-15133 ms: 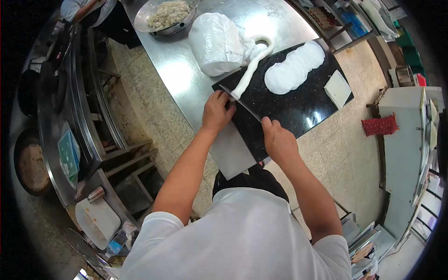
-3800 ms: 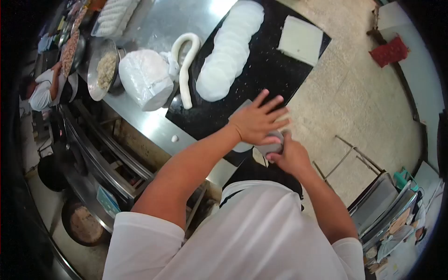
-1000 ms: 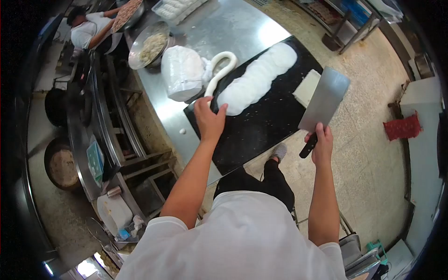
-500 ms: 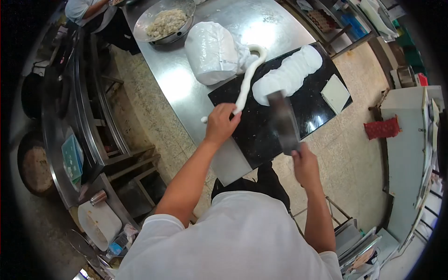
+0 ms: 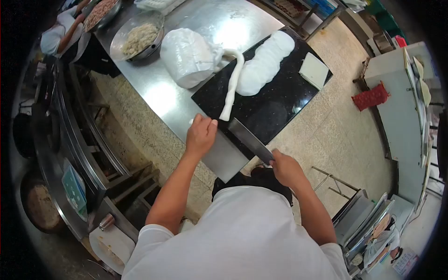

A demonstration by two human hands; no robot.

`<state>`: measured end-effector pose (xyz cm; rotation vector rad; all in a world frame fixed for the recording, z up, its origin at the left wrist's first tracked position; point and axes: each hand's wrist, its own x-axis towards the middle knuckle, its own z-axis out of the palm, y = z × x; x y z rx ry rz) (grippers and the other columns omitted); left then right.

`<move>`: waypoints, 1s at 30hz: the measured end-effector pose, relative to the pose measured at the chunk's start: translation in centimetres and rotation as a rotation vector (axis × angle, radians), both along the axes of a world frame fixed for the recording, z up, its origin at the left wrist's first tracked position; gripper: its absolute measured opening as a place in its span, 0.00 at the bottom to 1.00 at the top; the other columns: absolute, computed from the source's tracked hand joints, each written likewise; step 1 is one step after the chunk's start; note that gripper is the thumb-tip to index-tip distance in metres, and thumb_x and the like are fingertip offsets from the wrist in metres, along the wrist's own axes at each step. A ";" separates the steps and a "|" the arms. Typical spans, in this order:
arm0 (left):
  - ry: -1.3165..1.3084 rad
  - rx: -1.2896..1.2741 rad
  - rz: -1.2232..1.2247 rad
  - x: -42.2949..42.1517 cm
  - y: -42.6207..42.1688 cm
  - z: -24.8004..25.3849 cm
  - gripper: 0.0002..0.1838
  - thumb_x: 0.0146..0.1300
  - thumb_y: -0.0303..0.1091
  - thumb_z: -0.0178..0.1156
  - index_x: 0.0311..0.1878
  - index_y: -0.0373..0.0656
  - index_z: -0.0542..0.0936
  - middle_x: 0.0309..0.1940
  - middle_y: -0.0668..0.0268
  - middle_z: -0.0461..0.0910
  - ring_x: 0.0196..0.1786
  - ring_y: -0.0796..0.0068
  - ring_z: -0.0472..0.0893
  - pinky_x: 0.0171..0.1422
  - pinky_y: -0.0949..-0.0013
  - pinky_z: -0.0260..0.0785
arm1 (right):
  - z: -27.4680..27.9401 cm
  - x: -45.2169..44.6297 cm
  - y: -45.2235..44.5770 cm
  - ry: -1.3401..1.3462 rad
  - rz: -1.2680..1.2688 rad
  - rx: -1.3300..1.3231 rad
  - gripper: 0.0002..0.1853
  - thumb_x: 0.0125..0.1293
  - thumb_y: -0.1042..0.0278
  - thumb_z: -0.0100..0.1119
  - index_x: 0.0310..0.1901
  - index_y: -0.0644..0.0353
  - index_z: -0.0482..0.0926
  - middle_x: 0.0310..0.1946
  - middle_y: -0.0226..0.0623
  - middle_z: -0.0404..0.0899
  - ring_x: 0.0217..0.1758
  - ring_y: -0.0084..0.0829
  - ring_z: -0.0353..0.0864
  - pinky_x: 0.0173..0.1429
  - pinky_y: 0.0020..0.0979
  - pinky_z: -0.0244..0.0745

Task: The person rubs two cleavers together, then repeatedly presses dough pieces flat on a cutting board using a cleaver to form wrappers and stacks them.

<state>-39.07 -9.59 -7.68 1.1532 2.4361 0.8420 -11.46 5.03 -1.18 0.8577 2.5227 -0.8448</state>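
My right hand (image 5: 285, 169) grips the handle of a wide cleaver (image 5: 249, 140), its blade over the near edge of the black board (image 5: 275, 109). My left hand (image 5: 201, 135) is closed over the board's near left edge; what its fingers hold, if anything, is hidden. A small white bit (image 5: 191, 121) shows beside it. Just beyond my left hand ends a long rope of white dough (image 5: 232, 86), which leads back to a large white bundle in plastic (image 5: 186, 57). Thin white dough rounds (image 5: 266, 65) overlap in a row on the board.
A white square block or cloth (image 5: 313, 71) lies at the board's right corner. On the steel table (image 5: 154, 93) stands a bowl of pale filling (image 5: 140, 39). Another person (image 5: 70, 32) works at the far left by a bowl of pinkish food (image 5: 100, 14).
The cleaver has swung left and toward me, beside the dough rope's near end. My left hand has come off the rope and drawn back. The whole view has shifted.
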 end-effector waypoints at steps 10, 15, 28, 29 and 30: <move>0.379 -0.139 -0.750 9.6 9.7 -2.2 0.38 0.72 0.71 0.44 0.80 0.67 0.64 0.84 0.60 0.50 0.86 0.48 0.43 0.83 0.30 0.26 | 2.3 9.6 8.9 0.689 -0.713 -0.353 0.16 0.75 0.58 0.60 0.45 0.66 0.79 0.26 0.34 0.81 0.28 0.25 0.80 0.35 0.27 0.74; 0.393 -0.165 -0.864 10.1 14.8 -1.9 0.38 0.73 0.69 0.44 0.81 0.65 0.63 0.84 0.59 0.50 0.86 0.49 0.44 0.84 0.32 0.26 | -6.3 0.9 21.0 0.941 -0.910 -0.401 0.15 0.80 0.56 0.52 0.42 0.61 0.75 0.26 0.32 0.77 0.23 0.21 0.76 0.27 0.29 0.71; 0.186 -0.069 -0.732 8.9 12.9 -0.8 0.39 0.73 0.66 0.48 0.81 0.58 0.61 0.83 0.56 0.53 0.85 0.45 0.46 0.85 0.38 0.28 | -7.1 8.4 5.3 0.348 -0.871 -0.460 0.14 0.73 0.59 0.62 0.39 0.61 0.76 0.21 0.29 0.75 0.20 0.23 0.74 0.25 0.29 0.67; 0.272 -0.114 -0.799 9.7 12.5 -1.3 0.39 0.72 0.67 0.50 0.81 0.59 0.64 0.83 0.57 0.54 0.85 0.45 0.47 0.85 0.36 0.28 | -6.6 8.7 4.8 0.343 -1.030 -0.562 0.13 0.73 0.60 0.64 0.40 0.61 0.76 0.21 0.28 0.74 0.21 0.21 0.72 0.25 0.29 0.66; 0.301 -0.081 -0.792 10.2 12.7 -1.4 0.39 0.69 0.68 0.52 0.79 0.62 0.66 0.83 0.60 0.54 0.85 0.48 0.47 0.84 0.35 0.26 | -6.0 9.0 4.9 0.325 -1.040 -0.570 0.13 0.73 0.60 0.64 0.40 0.61 0.76 0.21 0.28 0.74 0.21 0.21 0.72 0.25 0.29 0.66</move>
